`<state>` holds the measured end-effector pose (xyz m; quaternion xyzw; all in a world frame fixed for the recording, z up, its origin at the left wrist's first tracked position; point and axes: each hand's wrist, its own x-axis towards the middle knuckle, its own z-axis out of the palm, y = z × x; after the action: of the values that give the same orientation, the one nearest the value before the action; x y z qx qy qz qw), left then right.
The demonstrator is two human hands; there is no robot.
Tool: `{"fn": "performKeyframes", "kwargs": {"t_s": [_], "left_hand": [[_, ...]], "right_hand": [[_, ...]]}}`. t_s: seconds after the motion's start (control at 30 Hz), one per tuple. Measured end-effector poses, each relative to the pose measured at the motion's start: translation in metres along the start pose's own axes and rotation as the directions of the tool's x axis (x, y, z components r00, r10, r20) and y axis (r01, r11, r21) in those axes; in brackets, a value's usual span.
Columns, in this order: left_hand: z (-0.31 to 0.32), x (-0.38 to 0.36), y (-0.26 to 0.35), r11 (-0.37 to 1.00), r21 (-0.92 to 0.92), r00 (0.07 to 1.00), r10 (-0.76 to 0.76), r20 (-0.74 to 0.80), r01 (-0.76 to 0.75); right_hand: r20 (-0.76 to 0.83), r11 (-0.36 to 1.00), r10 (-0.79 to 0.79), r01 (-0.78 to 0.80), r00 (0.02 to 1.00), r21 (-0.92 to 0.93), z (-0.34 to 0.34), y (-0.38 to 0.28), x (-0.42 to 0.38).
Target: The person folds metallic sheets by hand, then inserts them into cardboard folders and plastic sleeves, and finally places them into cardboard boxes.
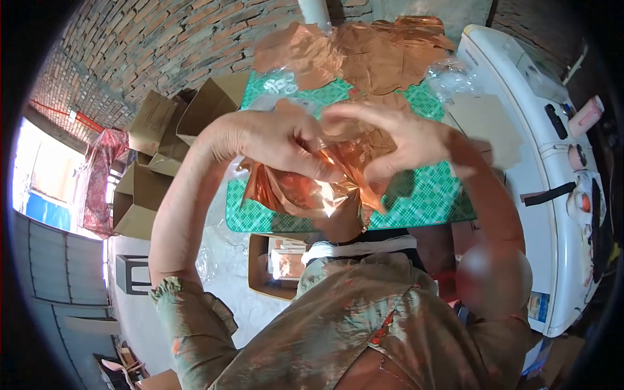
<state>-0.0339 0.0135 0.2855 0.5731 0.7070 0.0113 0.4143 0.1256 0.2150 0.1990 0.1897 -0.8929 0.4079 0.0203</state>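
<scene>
"What's the room like?"

"Brick wall (169,45), with a green patterned surface (426,195) in front."

"And nearest us?"

"Copper-coloured foil (286,188), up over the surface's near edge: shiny, creased, its folds drawn toward one spot, its edges flaring."

"The hands?"

"The left hand (279,143) has thumb and fingers clamped on the foil. The right hand (413,140) curves round the other side, thumb and fingers apart."

"How far along?"

"Partly gathered, I'd judge; the flared edges hang loose. Farther back, wide foil sheets (383,58) lie spread out, not gathered at all."
</scene>
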Motion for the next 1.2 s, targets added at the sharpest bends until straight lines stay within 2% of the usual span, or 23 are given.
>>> {"fn": "performKeyframes", "kwargs": {"t_s": [0.07, 0.17, 0.23, 0.27, 0.3, 0.37, 0.43, 0.47, 0.6, 0.67, 0.7, 0.73, 0.83, 0.87, 0.9, 0.93, 0.97, 1.0, 1.03, 1.07, 1.1, 1.17, 1.2], "left_hand": [[-0.01, -0.001, -0.002, 0.995, 0.082, 0.999, 0.049, 0.01, -0.05], [-0.016, -0.012, 0.006, 0.997, 0.079, 0.998, 0.005, -0.068, 0.001], [-0.02, -0.017, 0.01, 0.997, -0.046, 0.992, -0.065, -0.109, 0.061], [-0.022, -0.02, 0.012, 0.998, -0.06, 0.993, 0.009, -0.119, -0.016], [-0.023, -0.021, 0.013, 0.999, -0.04, 0.988, 0.007, -0.156, -0.013], [-0.025, -0.022, 0.015, 1.0, 0.006, 0.973, 0.01, -0.23, -0.009], [-0.03, -0.024, 0.015, 1.0, -0.023, 0.973, 0.009, -0.23, -0.014], [-0.034, -0.026, 0.016, 1.0, -0.024, 0.974, -0.019, -0.227, 0.014], [-0.037, -0.036, 0.029, 0.979, 0.052, 0.926, -0.169, -0.337, 0.198], [-0.043, -0.04, 0.013, 0.999, -0.016, 0.953, 0.026, -0.3, -0.032], [-0.046, -0.043, 0.002, 0.988, -0.054, 0.95, 0.125, -0.287, -0.146], [-0.048, -0.045, -0.006, 0.983, -0.086, 0.946, 0.128, -0.296, -0.16], [-0.037, -0.045, -0.041, 0.965, -0.264, 0.935, -0.091, -0.341, -0.002], [-0.034, -0.046, -0.042, 0.998, -0.065, 0.931, -0.029, -0.363, 0.005], [-0.029, -0.047, -0.04, 0.995, -0.105, 0.967, -0.023, -0.254, -0.004], [-0.012, -0.041, -0.053, 0.973, -0.222, 0.941, -0.017, -0.338, -0.062], [0.005, -0.034, -0.072, 0.935, -0.332, 0.907, -0.025, -0.42, -0.128], [0.011, -0.033, -0.081, 0.897, -0.441, 0.941, -0.125, -0.313, -0.027], [0.024, -0.026, -0.098, 0.909, -0.416, 0.93, -0.118, -0.35, -0.041], [0.041, -0.018, -0.111, 0.864, -0.496, 0.932, -0.102, -0.348, -0.091], [0.06, -0.012, -0.124, 0.809, -0.572, 0.934, -0.087, -0.347, -0.137], [0.096, 0.0, -0.149, 0.782, -0.62, 0.949, -0.147, -0.278, -0.06], [0.117, 0.006, -0.154, 0.692, -0.697, 0.949, -0.053, -0.312, -0.19]], "right_hand": [[0.072, 0.97, -0.018, 0.0, 0.997, 0.245, 0.013, 0.006, 0.003], [0.005, 0.971, 0.037, -0.037, 0.999, 0.237, 0.025, -0.005, -0.001], [-0.142, 0.97, 0.091, -0.055, 0.986, 0.238, 0.036, -0.016, 0.002], [-0.205, 0.967, 0.131, -0.08, 0.97, 0.241, 0.04, -0.023, 0.004], [-0.271, 0.964, 0.172, -0.105, 0.947, 0.244, 0.041, -0.029, 0.005], [-0.302, 0.945, 0.29, -0.221, 0.908, 0.242, 0.038, -0.029, 0.004], [-0.328, 0.959, 0.15, -0.056, 0.933, 0.278, 0.039, 0.001, 0.005], [-0.437, 0.975, 0.128, -0.032, 0.89, 0.222, 0.045, 0.006, 0.005], [-0.439, 0.964, 0.245, -0.167, 0.865, 0.208, 0.043, 0.025, 0.0], [-0.413, 0.929, 0.35, -0.256, 0.841, 0.266, 0.04, 0.052, -0.005], [-0.444, 0.927, 0.329, -0.194, 0.833, 0.323, 0.035, 0.061, -0.009], [-0.475, 0.918, 0.309, -0.127, 0.824, 0.377, 0.03, 0.069, -0.013], [-0.508, 0.826, 0.348, -0.002, 0.788, 0.563, 0.014, 0.073, -0.028], [-0.504, 0.78, 0.38, 0.025, 0.776, 0.625, 0.008, 0.067, -0.035], [-0.497, 0.729, 0.413, 0.051, 0.764, 0.683, 0.003, 0.062, -0.038], [-0.559, 0.723, 0.438, 0.094, 0.704, 0.684, 0.001, 0.058, -0.036], [-0.588, 0.744, 0.401, 0.124, 0.702, 0.656, -0.004, 0.067, -0.039], [-0.614, 0.763, 0.363, 0.155, 0.701, 0.628, -0.012, 0.083, -0.044], [-0.636, 0.778, 0.325, 0.184, 0.7, 0.6, -0.017, 0.088, -0.045], [-0.649, 0.815, 0.352, 0.119, 0.674, 0.567, -0.024, 0.088, -0.047], [-0.627, 0.825, 0.357, 0.081, 0.692, 0.559, -0.029, 0.084, -0.047], [-0.579, 0.84, 0.375, -0.001, 0.724, 0.543, -0.036, 0.082, -0.046], [-0.545, 0.843, 0.398, -0.061, 0.738, 0.534, -0.041, 0.089, -0.044]]}}
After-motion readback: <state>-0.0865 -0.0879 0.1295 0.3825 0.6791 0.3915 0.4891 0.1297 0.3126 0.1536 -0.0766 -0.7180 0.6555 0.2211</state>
